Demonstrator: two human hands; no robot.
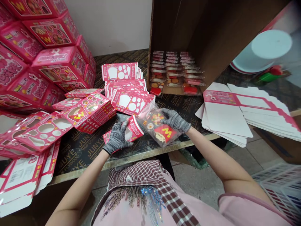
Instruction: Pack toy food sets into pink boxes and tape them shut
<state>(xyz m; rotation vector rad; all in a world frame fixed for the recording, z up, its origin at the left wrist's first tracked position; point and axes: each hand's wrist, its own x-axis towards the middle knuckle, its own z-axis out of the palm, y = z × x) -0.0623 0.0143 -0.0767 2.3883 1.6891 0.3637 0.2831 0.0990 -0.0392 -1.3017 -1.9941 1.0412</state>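
Both my hands wear grey knit gloves. My left hand [117, 137] grips a pink cardboard toy box [133, 129] with white cut-out windows, its open end turned to the right. My right hand [176, 120] holds a clear plastic packet of toy food [158, 125], with a red fries piece marked with a yellow M, right at the box's open end. The two hands hover over the near edge of a dark plywood table [80, 150].
Assembled pink boxes [54, 59] are piled at the left. Flat die-cut box blanks [128, 91] lie behind the hands and at the left [44, 128]. A brown carton [178, 47] lies on its side with several toy packets. White-pink card sheets [244, 110] fan at right.
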